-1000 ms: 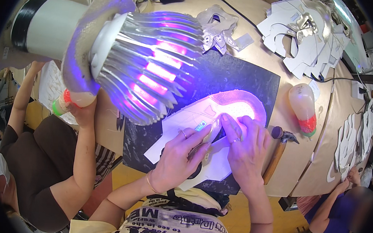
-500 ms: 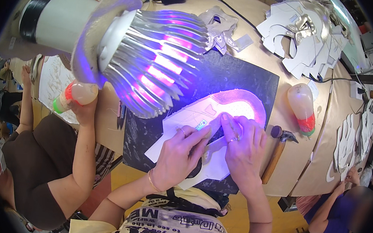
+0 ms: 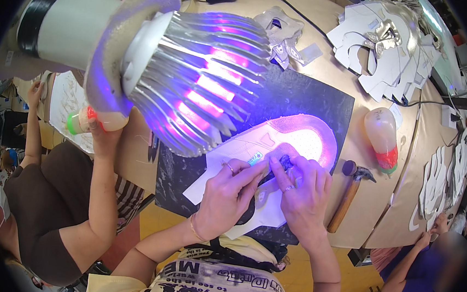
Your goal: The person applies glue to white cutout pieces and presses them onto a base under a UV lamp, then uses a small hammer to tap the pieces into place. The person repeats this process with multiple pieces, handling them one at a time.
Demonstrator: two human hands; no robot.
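A white shoe upper, a flat cut piece with a rounded end and a small label, lies on a dark mat under violet light. My left hand pinches its inner edge, thumb and fingertips together. My right hand presses the same edge from the other side, its thumb and forefinger close to the left fingertips. Between the fingertips is a small dark patch; I cannot make out what it is. A white lower flap of the piece spreads between my wrists.
A large finned lamp hangs at upper left. A hammer and a glue bottle lie on the right. Stacked white cut pieces stand at the back right. A co-worker's hand holds another bottle at left.
My right thumb and fingers have shifted along the inner edge, and the dark patch now shows between them. The co-worker's bottle at left has tilted nearer to level.
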